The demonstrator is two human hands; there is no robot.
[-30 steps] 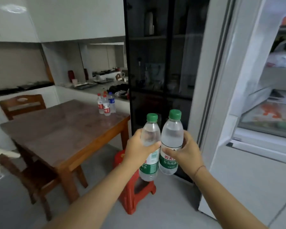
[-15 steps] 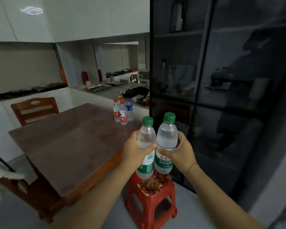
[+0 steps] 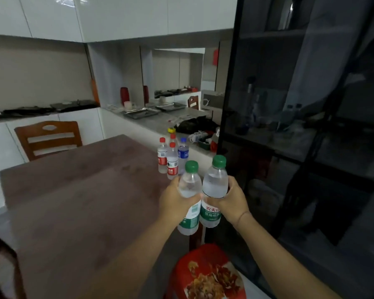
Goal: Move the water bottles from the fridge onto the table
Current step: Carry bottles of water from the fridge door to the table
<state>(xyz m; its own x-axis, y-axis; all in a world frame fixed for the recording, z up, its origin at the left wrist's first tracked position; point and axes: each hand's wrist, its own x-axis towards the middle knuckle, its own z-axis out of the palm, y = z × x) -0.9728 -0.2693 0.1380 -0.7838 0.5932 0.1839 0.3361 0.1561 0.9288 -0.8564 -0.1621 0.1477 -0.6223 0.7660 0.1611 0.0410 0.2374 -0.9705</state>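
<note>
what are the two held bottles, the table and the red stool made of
Left bottle and right bottle: clear, glossy plastic by the look, with see-through walls, green caps and film labels. Table: probably wood, a matte dark brown top with faint grain. Stool: likely moulded plastic, shiny red with a printed top.

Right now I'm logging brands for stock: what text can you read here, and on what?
"农夫山": green label of the right-hand bottle.
"饮用纯", cut off at the edge: same label, below.
"水": label of the left-hand bottle.
Red-label bottles and blue-label bottle on the table: too blurred to read.
</note>
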